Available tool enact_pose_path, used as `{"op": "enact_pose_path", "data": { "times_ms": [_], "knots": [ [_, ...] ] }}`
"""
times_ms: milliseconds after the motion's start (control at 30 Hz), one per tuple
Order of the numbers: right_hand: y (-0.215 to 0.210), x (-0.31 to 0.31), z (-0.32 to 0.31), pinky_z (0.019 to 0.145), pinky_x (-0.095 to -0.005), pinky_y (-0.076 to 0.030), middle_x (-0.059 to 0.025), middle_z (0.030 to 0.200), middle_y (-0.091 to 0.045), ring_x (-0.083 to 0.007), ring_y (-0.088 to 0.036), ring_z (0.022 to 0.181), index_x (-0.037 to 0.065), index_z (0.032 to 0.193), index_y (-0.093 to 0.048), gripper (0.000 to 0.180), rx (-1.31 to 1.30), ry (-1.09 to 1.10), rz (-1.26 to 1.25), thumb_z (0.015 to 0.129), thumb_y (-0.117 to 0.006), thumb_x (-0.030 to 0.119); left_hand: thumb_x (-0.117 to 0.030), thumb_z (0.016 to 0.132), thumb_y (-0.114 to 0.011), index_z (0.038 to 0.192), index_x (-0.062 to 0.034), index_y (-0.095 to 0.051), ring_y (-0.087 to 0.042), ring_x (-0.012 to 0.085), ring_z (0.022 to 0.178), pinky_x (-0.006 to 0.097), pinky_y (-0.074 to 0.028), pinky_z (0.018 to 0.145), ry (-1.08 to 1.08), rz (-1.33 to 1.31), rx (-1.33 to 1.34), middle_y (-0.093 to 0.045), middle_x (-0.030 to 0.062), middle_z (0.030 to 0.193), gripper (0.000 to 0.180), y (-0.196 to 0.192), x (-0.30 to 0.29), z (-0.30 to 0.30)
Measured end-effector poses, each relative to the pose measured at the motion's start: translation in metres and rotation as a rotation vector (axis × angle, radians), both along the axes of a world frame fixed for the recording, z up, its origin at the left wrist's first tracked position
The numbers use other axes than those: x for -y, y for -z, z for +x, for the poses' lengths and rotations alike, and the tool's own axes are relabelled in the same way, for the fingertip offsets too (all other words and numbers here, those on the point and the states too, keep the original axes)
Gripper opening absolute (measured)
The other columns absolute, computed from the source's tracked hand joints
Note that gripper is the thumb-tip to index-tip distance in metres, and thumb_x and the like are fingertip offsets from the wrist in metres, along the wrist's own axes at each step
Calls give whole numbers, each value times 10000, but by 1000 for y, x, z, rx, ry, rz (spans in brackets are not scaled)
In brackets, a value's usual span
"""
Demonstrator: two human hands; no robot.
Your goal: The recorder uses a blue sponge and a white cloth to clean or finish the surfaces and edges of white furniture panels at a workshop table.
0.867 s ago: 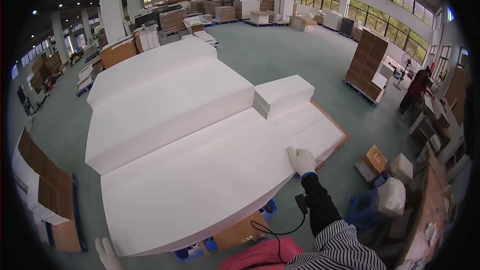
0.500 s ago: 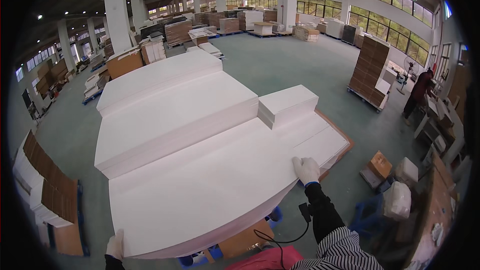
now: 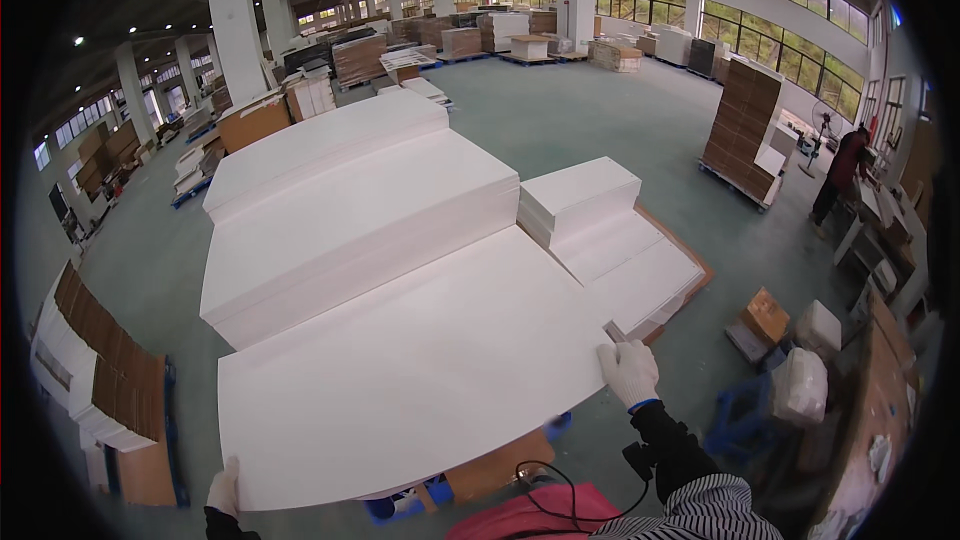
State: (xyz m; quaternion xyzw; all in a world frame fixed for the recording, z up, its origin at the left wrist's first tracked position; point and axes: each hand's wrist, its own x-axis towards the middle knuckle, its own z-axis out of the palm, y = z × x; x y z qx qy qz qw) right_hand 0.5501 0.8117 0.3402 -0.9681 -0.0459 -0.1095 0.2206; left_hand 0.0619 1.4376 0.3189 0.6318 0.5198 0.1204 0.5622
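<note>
A wide white board lies in front of me, its near edge bowed and reaching out over the blue pallet. In a white knit glove, my left hand is closed on the board's near left corner. My right hand, gloved the same way, grips its right edge, with the fingers on top. Directly behind the board rises a higher stack of white boards, with another stepped stack beyond. Narrower white boards are piled at the right. What lies under the held board is mostly hidden.
Brown and white stacked panels stand on a pallet at left. At right are a cardboard box, wrapped white bundles and a blue stool. A tall brown stack stands farther off, near another person at a workbench.
The board has shifted toward me and right, now covering the stack's front side. My right hand has moved right and down with it; more of the narrower boards at right shows.
</note>
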Motion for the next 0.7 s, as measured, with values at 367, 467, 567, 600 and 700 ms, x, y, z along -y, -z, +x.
{"op": "enact_pose_path", "data": {
  "times_ms": [367,467,567,600,700],
  "knots": [
    [-2,41,119,969,-451,-528,-269,1125,-723,-398,-700,1079,-22,1253,-690,605,-789,-637,-118,1047,-481,506,-406,1090,-531,1353,65,-585,-713,217,1032,333,-561,923,-109,-498,7,-732,130,1185,542,-75,178,-56],
    [17,32,135,948,-429,-535,-283,1068,-720,-417,-703,1018,-27,1338,-606,599,-499,-798,-354,1088,-404,478,-429,1078,-549,1344,42,-594,-719,221,1006,344,-574,899,-206,-461,2,-728,125,1188,543,-66,216,-81],
    [-8,11,129,990,-407,-523,-231,1178,-698,-363,-675,1105,-56,1415,-530,615,-630,-675,-274,1105,-374,452,-434,1070,-566,1368,27,-582,-718,218,1022,350,-577,881,-374,-442,10,-714,127,1229,550,-71,266,-89],
    [-19,5,126,1038,-391,-510,-174,1307,-678,-304,-647,1213,-84,1464,-482,638,-850,-450,-112,1108,-370,434,-432,1068,-569,1388,18,-573,-717,213,1033,351,-577,871,-464,-478,116,-709,126,1251,552,-72,284,-88],
    [10,13,135,691,-400,-497,-131,944,-771,-236,-638,784,-72,1038,-748,783,-691,-472,-14,1009,-506,673,-432,1094,-495,1406,42,-548,-717,269,1066,377,-575,883,-766,-309,76,-707,167,1257,569,-54,340,-105]
  ]
}}
